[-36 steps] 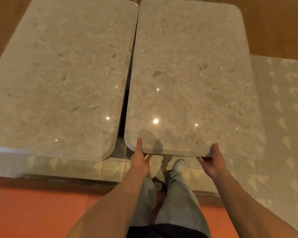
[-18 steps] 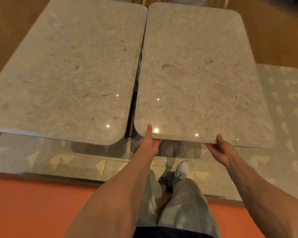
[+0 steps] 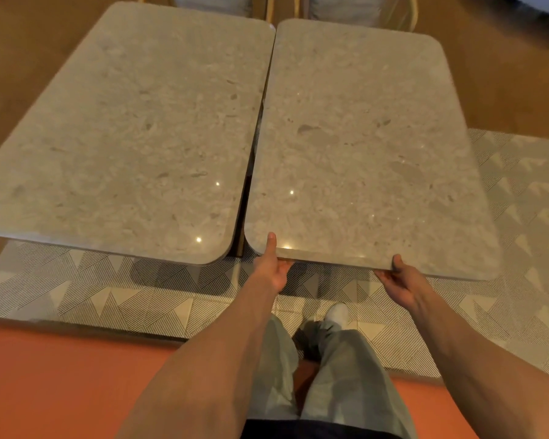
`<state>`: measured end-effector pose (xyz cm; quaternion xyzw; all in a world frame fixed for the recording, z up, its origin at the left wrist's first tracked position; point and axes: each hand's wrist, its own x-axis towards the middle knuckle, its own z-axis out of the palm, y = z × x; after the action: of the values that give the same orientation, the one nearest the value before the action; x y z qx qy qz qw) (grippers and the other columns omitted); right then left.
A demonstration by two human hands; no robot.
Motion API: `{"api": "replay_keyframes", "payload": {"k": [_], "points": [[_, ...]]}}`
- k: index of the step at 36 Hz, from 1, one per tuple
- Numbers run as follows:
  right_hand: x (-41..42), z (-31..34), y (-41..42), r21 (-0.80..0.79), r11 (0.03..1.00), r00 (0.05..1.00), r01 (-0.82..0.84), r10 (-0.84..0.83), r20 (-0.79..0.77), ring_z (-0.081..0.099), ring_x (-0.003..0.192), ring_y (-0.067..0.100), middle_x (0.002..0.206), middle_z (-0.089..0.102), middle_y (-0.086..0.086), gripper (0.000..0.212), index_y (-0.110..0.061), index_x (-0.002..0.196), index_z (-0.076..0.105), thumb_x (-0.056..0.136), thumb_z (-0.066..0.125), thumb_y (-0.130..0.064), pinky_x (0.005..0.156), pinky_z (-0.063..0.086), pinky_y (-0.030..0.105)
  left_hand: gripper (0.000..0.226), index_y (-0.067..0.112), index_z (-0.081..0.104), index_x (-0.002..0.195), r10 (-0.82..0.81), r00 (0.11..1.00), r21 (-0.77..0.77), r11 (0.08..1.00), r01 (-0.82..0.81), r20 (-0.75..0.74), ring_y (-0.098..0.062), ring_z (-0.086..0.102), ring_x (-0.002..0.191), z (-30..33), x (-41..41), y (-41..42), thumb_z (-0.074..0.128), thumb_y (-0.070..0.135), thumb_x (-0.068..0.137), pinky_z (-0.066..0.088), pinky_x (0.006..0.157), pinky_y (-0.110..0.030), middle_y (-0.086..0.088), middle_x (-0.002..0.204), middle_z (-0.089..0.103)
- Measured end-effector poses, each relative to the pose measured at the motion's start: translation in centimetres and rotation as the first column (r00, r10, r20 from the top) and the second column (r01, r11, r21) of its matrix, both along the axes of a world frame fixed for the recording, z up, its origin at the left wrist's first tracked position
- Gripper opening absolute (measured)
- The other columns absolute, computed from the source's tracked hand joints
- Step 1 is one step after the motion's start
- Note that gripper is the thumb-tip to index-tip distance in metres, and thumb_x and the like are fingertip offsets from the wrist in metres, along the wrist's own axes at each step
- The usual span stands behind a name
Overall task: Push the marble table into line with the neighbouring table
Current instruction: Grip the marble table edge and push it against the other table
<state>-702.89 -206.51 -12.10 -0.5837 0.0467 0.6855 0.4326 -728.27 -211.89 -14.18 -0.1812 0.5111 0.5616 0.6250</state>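
Two beige marble tables with rounded corners stand side by side, a narrow gap between them. The right marble table (image 3: 362,147) is held by its near edge. My left hand (image 3: 273,267) grips that edge near the left corner, thumb on top and fingers underneath. My right hand (image 3: 400,280) grips the same edge further right, thumb on the rim and fingers below. The neighbouring table (image 3: 133,131) lies to the left; its near edge sits about level with the right table's near edge, and its far edge reaches slightly further away.
Both tables stand on a patterned grey and cream rug (image 3: 140,293) over orange floor (image 3: 61,375). Two chairs (image 3: 346,7) sit at the far ends. My legs and a white shoe (image 3: 336,312) are below the near edge. Brown floor lies to the right.
The right table has slid away from me; its near edge has moved from nearer than the left table's to about level with it. Both hands stayed on the edge.
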Motion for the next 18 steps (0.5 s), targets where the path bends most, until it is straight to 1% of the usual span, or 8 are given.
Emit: {"api": "replay_keyframes", "payload": {"k": [2,4,6,8,10,14,18], "points": [[0.0,-0.1,-0.3,-0.005,1.0,1.0,0.008,-0.008,-0.006,0.052,0.132,0.026,0.143,0.053,0.014,0.014,-0.001,0.102,0.055,0.104,0.045,-0.011,0.114,0.039,0.044,0.059,0.001,0.045,0.139,0.01,1.0,-0.001,1.0,-0.01,0.008,-0.036,0.063,0.114,0.1,-0.1,-0.3,0.067,0.029,0.093,0.049,0.104,-0.052,-0.022,0.127,0.062],[-0.1,-0.3,-0.7,-0.013,1.0,1.0,0.019,-0.019,-0.007,0.052,0.132,0.026,0.143,0.053,0.014,0.015,0.0,0.105,0.055,0.104,0.045,-0.011,0.113,0.039,0.043,0.057,0.001,0.046,0.138,0.025,1.0,-0.006,1.0,-0.025,0.014,-0.037,0.063,0.115,0.1,-0.2,-0.5,0.067,0.028,0.092,0.049,0.104,-0.053,-0.022,0.126,0.062],[-0.1,-0.4,-1.0,-0.019,1.0,1.0,0.022,-0.022,-0.001,0.053,0.131,0.026,0.144,0.052,0.015,0.021,0.001,0.12,0.053,0.104,0.045,-0.011,0.113,0.04,0.043,0.055,-0.001,0.048,0.136,0.029,0.999,-0.002,1.0,-0.028,0.016,-0.037,0.064,0.114,0.1,-0.2,-0.9,0.066,0.028,0.093,0.049,0.104,-0.053,-0.022,0.123,0.064],[-0.2,-0.3,-1.3,-0.025,0.999,1.0,0.029,-0.029,0.006,0.053,0.131,0.027,0.144,0.053,0.015,0.032,-0.001,0.134,0.049,0.104,0.045,-0.011,0.113,0.04,0.043,0.054,-0.001,0.048,0.136,0.043,0.999,-0.008,0.999,-0.042,0.015,-0.038,0.063,0.115,0.1,-0.2,-1.2,0.066,0.026,0.093,0.048,0.103,-0.055,-0.023,0.124,0.063],[-0.3,-0.1,-1.7,-0.033,0.999,1.0,0.027,-0.027,0.007,0.053,0.131,0.026,0.143,0.054,0.015,0.038,-0.001,0.14,0.046,0.104,0.045,-0.011,0.113,0.041,0.042,0.054,0.0,0.047,0.138,0.065,0.998,-0.008,0.998,-0.064,0.011,-0.039,0.061,0.117,0.0,-0.2,-1.5,0.066,0.023,0.093,0.047,0.103,-0.057,-0.022,0.126,0.062],[-0.7,0.2,-2.5,-0.047,0.999,1.0,0.021,-0.02,0.024,0.053,0.132,0.027,0.144,0.053,0.015,0.039,-0.001,0.141,0.045,0.104,0.044,-0.012,0.113,0.04,0.043,0.056,0.001,0.044,0.142,0.076,0.997,-0.001,0.997,-0.076,0.013,-0.039,0.058,0.122,0.2,-0.2,-2.2,0.065,0.023,0.094,0.046,0.104,-0.057,-0.023,0.134,0.059],[-0.9,0.3,-3.2,-0.056,0.998,0.999,0.018,-0.016,0.034,0.051,0.133,0.028,0.144,0.053,0.016,0.037,0.0,0.141,0.045,0.105,0.043,-0.012,0.114,0.038,0.044,0.055,0.002,0.044,0.142,0.056,0.998,0.005,0.998,-0.057,0.004,-0.038,0.058,0.123,0.5,-0.3,-2.9,0.062,0.024,0.096,0.045,0.106,-0.055,-0.022,0.136,0.058]]}}
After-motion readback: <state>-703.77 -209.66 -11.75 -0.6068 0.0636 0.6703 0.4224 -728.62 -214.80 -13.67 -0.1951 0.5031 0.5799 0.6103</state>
